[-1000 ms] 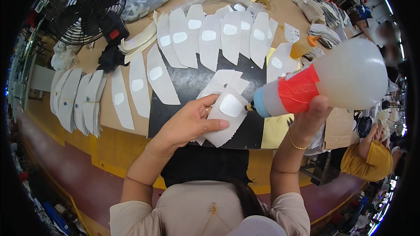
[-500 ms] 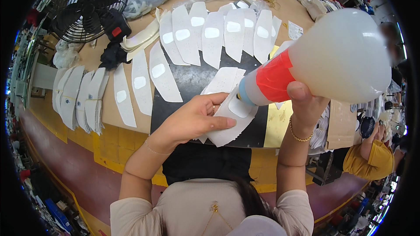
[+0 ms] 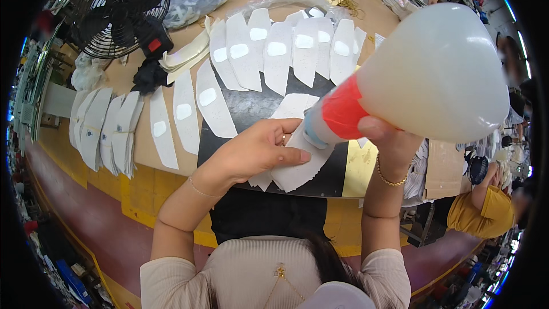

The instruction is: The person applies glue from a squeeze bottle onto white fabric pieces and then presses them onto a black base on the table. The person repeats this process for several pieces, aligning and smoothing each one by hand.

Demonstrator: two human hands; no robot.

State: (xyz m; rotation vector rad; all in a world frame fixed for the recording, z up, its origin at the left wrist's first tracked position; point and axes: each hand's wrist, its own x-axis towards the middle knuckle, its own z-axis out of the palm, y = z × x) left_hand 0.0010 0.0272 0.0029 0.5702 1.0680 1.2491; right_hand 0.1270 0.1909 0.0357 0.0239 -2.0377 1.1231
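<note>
My left hand (image 3: 251,154) is closed on the edge of a white, flat cut piece (image 3: 303,173), its thumb on top. My right hand (image 3: 394,146) grips a big translucent squeeze bottle (image 3: 437,74) from below, near red tape around its narrow part. Tilted down to the left, the bottle brings its blue-ringed end over the held piece. That end hides the piece's middle, so whether the tip touches cannot be made out. Beneath lies another white cut piece (image 3: 294,103) on the black board (image 3: 246,109).
Several white cut pieces with glossy patches (image 3: 277,48) fan across the table (image 3: 377,11). Bundled stacks (image 3: 94,131) lie left, below a black fan (image 3: 123,11). A yellow sheet (image 3: 360,169) and a cardboard box (image 3: 446,169) are at right. Other people work at the far right.
The bottle's end has shifted slightly left and down onto the held piece, now covering the patch that showed before. The left hand keeps its hold with little movement.
</note>
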